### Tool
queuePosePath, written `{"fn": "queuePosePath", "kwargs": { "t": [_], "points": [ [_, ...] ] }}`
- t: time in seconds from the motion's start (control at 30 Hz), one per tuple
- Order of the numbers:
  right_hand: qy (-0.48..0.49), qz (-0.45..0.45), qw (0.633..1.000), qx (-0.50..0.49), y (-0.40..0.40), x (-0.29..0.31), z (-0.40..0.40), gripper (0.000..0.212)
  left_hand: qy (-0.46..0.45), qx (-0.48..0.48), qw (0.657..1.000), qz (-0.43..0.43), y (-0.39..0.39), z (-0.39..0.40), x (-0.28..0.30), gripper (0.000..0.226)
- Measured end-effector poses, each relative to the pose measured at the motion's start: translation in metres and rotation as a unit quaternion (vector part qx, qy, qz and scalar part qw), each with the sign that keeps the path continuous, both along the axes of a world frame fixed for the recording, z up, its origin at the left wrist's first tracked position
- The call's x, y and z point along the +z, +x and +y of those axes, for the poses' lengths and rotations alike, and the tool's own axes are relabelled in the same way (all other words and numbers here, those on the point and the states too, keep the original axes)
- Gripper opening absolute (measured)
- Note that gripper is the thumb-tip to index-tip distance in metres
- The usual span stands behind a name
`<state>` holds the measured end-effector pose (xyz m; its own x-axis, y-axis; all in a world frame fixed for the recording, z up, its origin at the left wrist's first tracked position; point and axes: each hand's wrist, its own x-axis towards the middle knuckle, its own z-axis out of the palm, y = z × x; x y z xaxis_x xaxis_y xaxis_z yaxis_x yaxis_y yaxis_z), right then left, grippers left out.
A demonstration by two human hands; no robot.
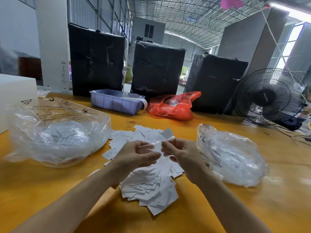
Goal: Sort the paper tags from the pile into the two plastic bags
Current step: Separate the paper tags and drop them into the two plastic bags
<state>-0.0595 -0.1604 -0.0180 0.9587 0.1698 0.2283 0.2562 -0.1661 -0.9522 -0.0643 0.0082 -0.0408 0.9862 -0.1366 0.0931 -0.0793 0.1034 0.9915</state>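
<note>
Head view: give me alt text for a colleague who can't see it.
Left hand and right hand pinch a small tag above a pile of white paper tags on a yellow table, between two clear plastic bags, left and right.

White tags (pixel 148 187) – orange table (pixel 252 207) – red bag (pixel 171 106)

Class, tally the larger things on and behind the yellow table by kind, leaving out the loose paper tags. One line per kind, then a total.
Clear plastic bags: 2, left and right
Red plastic bag: 1
Purple tray: 1
Black wrapped boxes: 3, left, middle, right
Black fan: 1
Total: 8
</note>
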Motion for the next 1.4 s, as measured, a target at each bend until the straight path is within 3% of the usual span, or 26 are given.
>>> {"fn": "queuePosePath", "kwargs": {
  "t": [0.1,0.23,0.37,0.43,0.53,0.7,0.9,1.07,1.13,1.27,1.33,1.4],
  "points": [
    [0.034,-0.001,0.999,-0.013,0.002,-0.004,0.001,0.010,-0.057,-0.014,0.998,0.038,0.001,0.003,0.002,0.049],
    [0.086,0.016,0.996,0.000,0.003,-0.008,0.005,0.007,-0.118,0.004,0.991,0.062,0.004,0.005,-0.001,0.019],
    [-0.034,-0.043,0.998,0.039,0.003,-0.013,0.011,0.006,-0.243,0.079,0.966,0.047,0.008,0.008,0.003,0.016],
    [-0.091,-0.097,0.991,0.006,0.007,-0.017,0.012,0.011,-0.268,0.117,0.956,0.034,0.009,0.011,0.004,0.016],
    [-0.219,-0.188,0.955,-0.063,0.013,-0.024,0.007,0.008,-0.239,0.183,0.954,0.007,0.011,0.014,0.003,0.019],
    [-0.311,-0.279,0.907,-0.056,0.018,-0.034,0.017,0.021,-0.123,0.248,0.959,-0.051,0.017,0.020,-0.004,0.015],
    [-0.414,-0.302,0.859,0.016,0.021,-0.041,0.035,0.032,-0.083,0.301,0.949,-0.053,0.022,0.028,-0.011,0.017],
    [-0.565,-0.285,0.774,0.021,0.037,-0.020,0.052,0.036,-0.087,0.329,0.939,-0.038,0.024,0.034,-0.009,0.020],
    [-0.597,-0.256,0.758,0.049,0.043,-0.015,0.060,0.039,-0.099,0.334,0.937,-0.027,0.024,0.036,-0.008,0.017],
    [-0.623,-0.302,0.718,0.076,0.048,-0.014,0.069,0.021,-0.115,0.323,0.939,-0.012,0.023,0.037,-0.005,0.017],
    [-0.599,-0.303,0.737,0.079,0.049,-0.014,0.065,0.021,-0.117,0.321,0.940,-0.006,0.023,0.037,-0.006,0.020],
    [-0.507,-0.253,0.823,0.046,0.052,-0.013,0.058,0.023,-0.120,0.314,0.942,-0.005,0.022,0.038,-0.008,0.020]
  ]
}}
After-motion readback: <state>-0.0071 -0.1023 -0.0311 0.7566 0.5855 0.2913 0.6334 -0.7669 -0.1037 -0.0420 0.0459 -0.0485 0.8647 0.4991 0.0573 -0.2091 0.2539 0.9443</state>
